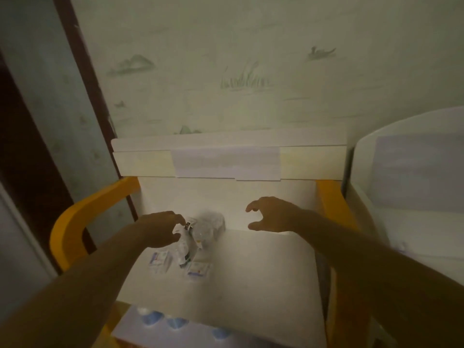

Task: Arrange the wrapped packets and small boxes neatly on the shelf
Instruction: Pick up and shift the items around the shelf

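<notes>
To line them up, left grip (164, 228) pinching packets (198, 232) just ahead; right grip (270, 214) loose, empty beside, over shelf (251, 267).

A white shelf (251, 272) carries two small boxes (159, 261) (198, 270) and crumpled clear wrapped packets (208, 227).

Print on the two small boxes (160, 261) was too blurred to read. Beside them, the left hand (160, 228) covered part of the clear wrapped packets (200, 231); whether it gripped them could not be told. Below them, blue objects (160, 320) stayed indistinct.
</notes>
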`<state>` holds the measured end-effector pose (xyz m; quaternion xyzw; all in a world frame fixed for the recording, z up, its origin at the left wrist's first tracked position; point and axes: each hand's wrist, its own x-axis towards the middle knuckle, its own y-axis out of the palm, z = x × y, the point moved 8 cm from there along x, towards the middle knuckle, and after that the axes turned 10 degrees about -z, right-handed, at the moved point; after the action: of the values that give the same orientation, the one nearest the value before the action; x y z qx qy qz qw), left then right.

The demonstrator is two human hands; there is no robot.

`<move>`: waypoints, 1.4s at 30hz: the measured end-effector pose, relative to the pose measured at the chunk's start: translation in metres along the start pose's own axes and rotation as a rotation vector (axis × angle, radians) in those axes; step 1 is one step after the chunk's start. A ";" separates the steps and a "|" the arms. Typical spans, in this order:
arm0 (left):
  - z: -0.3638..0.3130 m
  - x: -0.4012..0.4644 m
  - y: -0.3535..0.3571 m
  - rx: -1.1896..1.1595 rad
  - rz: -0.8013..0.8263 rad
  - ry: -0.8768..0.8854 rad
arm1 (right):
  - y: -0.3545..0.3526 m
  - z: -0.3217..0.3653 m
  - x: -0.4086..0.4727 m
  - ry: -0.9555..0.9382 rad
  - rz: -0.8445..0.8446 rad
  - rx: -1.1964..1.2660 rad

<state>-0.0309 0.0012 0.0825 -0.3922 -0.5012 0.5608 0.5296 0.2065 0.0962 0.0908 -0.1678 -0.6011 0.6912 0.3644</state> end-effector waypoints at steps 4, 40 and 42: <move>0.026 0.026 0.022 -0.030 0.063 0.010 | 0.012 0.008 0.024 0.024 -0.001 -0.032; 0.038 0.080 0.107 -0.238 0.077 0.534 | 0.180 0.076 0.133 0.228 0.064 -0.056; 0.040 0.082 0.096 -0.260 0.067 0.513 | 0.182 0.076 0.129 0.237 0.074 -0.031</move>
<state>-0.1000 0.0819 0.0039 -0.6024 -0.4052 0.3914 0.5654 0.0134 0.1315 -0.0397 -0.2762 -0.5575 0.6703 0.4044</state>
